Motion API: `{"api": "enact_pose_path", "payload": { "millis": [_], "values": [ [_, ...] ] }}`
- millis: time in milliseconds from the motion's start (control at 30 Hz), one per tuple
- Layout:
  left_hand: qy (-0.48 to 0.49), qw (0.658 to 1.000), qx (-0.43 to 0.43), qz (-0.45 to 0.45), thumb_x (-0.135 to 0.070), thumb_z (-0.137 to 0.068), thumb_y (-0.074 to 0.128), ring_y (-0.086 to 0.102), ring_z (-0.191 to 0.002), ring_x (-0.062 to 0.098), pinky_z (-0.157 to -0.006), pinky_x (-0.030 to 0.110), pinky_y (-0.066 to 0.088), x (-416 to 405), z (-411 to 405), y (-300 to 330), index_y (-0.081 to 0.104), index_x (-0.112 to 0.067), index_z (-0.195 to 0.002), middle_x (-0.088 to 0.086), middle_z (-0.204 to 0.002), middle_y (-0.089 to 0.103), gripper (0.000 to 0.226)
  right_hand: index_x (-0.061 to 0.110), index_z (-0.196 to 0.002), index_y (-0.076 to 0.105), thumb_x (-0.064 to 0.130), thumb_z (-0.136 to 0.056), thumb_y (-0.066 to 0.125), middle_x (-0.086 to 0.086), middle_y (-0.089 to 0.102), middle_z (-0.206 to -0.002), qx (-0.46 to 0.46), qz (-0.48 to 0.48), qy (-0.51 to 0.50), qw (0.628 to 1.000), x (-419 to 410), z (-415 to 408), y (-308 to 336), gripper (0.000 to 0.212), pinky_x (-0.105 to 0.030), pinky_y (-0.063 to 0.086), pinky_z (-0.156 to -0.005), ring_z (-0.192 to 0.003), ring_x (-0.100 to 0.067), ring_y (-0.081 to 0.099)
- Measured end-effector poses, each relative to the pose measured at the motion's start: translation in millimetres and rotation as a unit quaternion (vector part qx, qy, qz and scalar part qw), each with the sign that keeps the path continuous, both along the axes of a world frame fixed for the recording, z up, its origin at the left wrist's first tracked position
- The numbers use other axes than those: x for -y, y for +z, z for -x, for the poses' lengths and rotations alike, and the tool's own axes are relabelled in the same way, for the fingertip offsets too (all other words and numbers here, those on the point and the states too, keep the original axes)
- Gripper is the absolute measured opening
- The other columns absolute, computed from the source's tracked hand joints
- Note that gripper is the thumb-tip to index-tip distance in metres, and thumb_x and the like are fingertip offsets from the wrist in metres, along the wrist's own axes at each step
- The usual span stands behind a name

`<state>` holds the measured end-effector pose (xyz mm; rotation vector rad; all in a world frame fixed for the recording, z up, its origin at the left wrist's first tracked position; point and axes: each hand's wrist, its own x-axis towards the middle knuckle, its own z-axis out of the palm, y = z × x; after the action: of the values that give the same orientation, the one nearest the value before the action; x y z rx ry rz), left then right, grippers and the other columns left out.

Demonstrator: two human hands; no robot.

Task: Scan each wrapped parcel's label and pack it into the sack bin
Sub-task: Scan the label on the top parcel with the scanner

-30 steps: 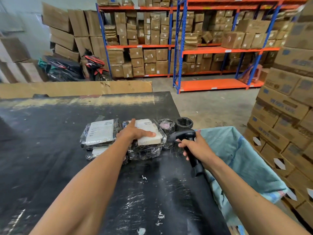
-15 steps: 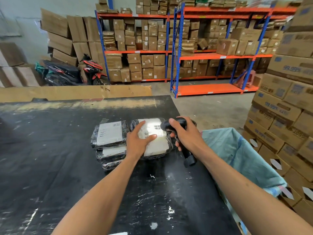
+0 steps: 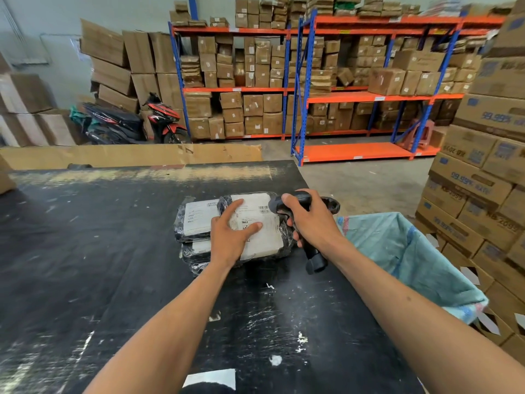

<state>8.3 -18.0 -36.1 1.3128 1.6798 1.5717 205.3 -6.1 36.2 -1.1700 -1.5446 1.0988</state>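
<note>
On the scuffed black surface (image 3: 113,265), a black-wrapped parcel with a white paper label (image 3: 257,223) is lying topmost, long axis running away from the person. Left hand (image 3: 230,237) is pressing it, fingers spread; right hand (image 3: 309,220) is gripping a black handheld scanner (image 3: 312,255) just beside its right edge; the light-blue woven sack bin (image 3: 412,251) is waiting further right.

near tabletop (image 3: 113,280) bare, parcels (image 3: 199,223) perhaps crowding sack (image 3: 397,251)

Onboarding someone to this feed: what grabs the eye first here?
Mid-frame on the scuffed black table, the left hand lies flat on the white label of a wrapped parcel, with the right hand aiming a black barcode scanner at it. More wrapped parcels sit stacked just left, and the open teal sack bin waits at the table's right edge.
</note>
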Motion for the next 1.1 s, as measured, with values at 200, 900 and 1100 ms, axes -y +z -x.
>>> {"api": "enact_pose_path", "payload": {
  "millis": [200,900,1100],
  "values": [
    [-0.006,1.0,-0.003,-0.023,-0.032,-0.069,0.092,0.053,-0.116,0.017,-0.102,0.035,0.046,5,11,6,0.061,-0.044,-0.119,0.001,-0.127,0.051,0.06,0.026,-0.127,0.052,0.056,-0.095,0.067,-0.015,0.074,-0.089,-0.007,-0.014,0.0,1.0,15,11,3,0.046,-0.033,0.054,-0.048,-0.052,-0.022,0.061],
    [0.034,0.999,0.009,-0.026,-0.039,-0.066,0.092,0.061,-0.112,0.021,-0.094,0.039,0.056,14,58,7,0.061,-0.05,-0.116,0.004,-0.129,0.056,0.06,0.026,-0.129,0.051,0.056,-0.095,0.068,-0.015,0.074,-0.095,0.011,0.027,-0.028,0.999,29,20,-27,0.049,-0.03,0.053,-0.048,-0.054,-0.02,0.062],
    [0.062,0.997,0.024,-0.048,-0.041,-0.062,0.094,0.055,-0.124,0.017,-0.105,0.042,0.049,19,79,7,0.065,-0.046,-0.113,-0.004,-0.133,0.059,0.059,0.023,-0.138,0.043,0.055,-0.099,0.064,-0.01,0.071,-0.097,0.097,0.124,-0.015,0.987,52,24,-102,0.055,-0.03,0.056,-0.048,-0.054,-0.018,0.062]
  ]
}}
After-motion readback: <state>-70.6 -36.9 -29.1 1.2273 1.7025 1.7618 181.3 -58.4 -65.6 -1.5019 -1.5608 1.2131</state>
